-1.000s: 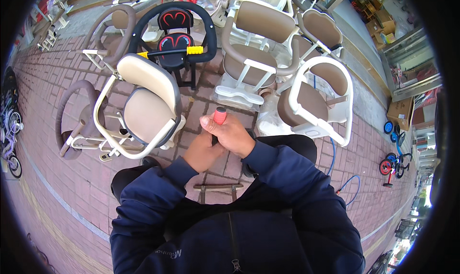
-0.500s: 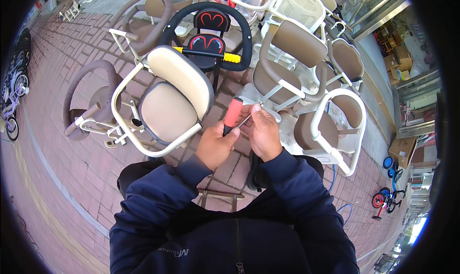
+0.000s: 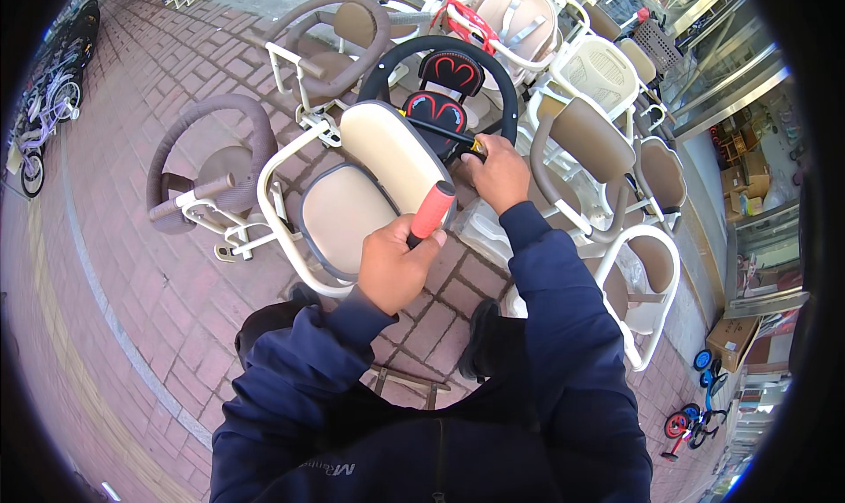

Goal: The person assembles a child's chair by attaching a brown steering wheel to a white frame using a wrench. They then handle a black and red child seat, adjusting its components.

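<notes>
My left hand is closed round a screwdriver with a red and black handle. The handle points up and away, while its shaft is out of sight. Ahead and to the right, my right hand has its fingers closed round the yellow end of a black bar. This bar lies across the front of a small black child seat with red trim and a padded black ring. Just left of my hands stands a cream child seat with a white frame.
Several brown and white child seats crowd the far and right side. A brown seat with a padded ring is at the left. A low wooden stool is between my legs. Small balance bikes and a cardboard box lie right.
My right hand has left the screwdriver's shaft and reached forward to the bar's yellow end. My left hand still holds the screwdriver. The view has shifted, moving the seats rightward in the picture.
</notes>
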Available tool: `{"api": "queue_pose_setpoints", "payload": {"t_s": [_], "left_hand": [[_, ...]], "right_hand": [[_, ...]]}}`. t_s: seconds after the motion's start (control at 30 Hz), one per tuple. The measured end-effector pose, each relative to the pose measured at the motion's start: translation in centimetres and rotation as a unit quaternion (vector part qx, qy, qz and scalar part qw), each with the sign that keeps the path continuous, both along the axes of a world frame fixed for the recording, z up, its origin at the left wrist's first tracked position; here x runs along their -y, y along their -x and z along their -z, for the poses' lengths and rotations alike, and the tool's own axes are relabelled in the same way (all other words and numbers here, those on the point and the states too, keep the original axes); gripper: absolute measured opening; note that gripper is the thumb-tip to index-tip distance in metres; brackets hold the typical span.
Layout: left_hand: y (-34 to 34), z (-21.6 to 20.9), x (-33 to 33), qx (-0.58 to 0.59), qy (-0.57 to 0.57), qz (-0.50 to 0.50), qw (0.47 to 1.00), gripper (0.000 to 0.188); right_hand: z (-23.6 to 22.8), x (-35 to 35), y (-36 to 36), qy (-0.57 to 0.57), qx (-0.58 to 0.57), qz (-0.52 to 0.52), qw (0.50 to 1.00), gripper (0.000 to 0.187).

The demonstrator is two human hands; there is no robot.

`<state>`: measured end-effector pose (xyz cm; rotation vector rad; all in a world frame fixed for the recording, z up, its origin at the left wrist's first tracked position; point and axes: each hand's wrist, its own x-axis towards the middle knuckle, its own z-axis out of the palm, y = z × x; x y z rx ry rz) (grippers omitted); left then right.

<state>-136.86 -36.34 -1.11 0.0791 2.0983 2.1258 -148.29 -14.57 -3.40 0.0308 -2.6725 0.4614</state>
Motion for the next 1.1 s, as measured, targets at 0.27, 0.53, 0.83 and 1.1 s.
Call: {"api": "queue_pose_setpoints", "payload": {"t_s": [0.27,0.53,0.83,1.1], "left_hand": [[0.6,-0.3,0.4,-0.041,-0.006,-0.016,0.999,0.02],[2.3,-0.6,0.1,-0.009,0.023,0.001,1.0,0.018],[2.5,-0.9,0.5,-0.025,0.018,-0.021,0.999,0.018],[2.9,-0.4,6.1,-0.037,0.023,-0.17,0.985,0.017]], "right_hand": [[2.0,-0.3,8.5,-0.276,0.1,-0.093,0.952,0.029],[-2.6,-3.1,15.5,-0.333,-0.001,-0.003,0.943,0.021],[-10.8,-2.0,13.5,-0.36,-0.098,-0.041,0.927,0.013],[-25.1,-2.4,10.2,-0.399,-0.133,0.065,0.905,0.026]]}}
